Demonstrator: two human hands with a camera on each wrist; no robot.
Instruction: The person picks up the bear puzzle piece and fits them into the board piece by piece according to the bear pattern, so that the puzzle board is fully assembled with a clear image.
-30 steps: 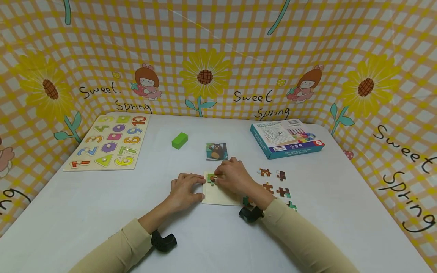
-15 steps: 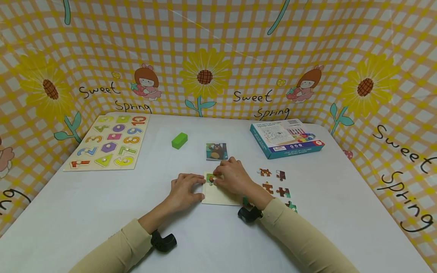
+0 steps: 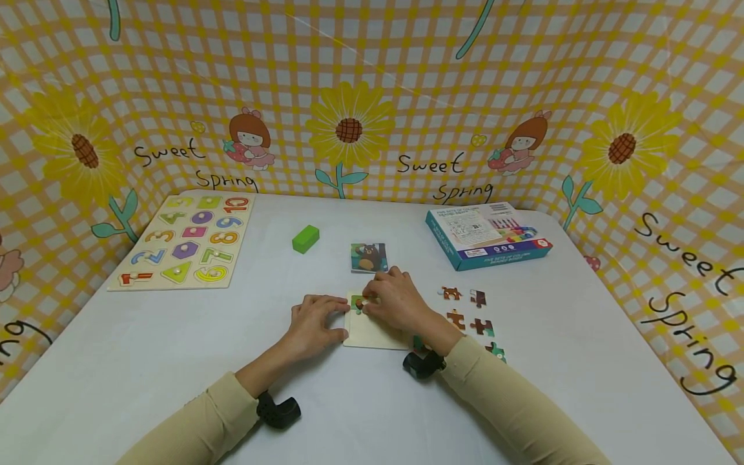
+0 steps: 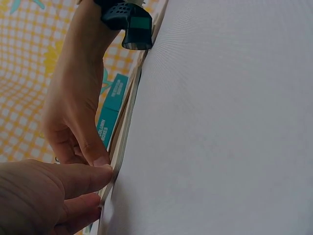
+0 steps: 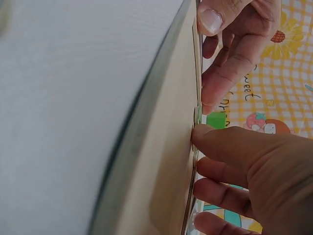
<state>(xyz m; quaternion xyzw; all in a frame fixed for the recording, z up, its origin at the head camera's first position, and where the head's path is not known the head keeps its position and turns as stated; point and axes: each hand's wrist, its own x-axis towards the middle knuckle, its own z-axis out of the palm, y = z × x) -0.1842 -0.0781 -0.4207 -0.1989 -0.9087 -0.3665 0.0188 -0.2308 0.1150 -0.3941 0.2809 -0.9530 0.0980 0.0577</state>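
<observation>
Both arms wear long beige sleeves (image 3: pixel 511 400); a black wrist-mounted camera (image 3: pixel 278 411) sits under each cuff.

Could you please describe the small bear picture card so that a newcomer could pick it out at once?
Start at the white table and find the two hands at its middle. Just beyond the right hand lies the bear card, a small square. It alone shows a whole brown bear on blue-green, unlike the plain green block to its left.

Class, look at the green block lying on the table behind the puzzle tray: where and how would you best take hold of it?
Probably pinch the green block across its two long side faces, coming straight down from above. It lies flat on the table, a small box shape turned at an angle, with open space all round, so the narrow width fits between thumb and fingers and nothing blocks a top approach.
</observation>
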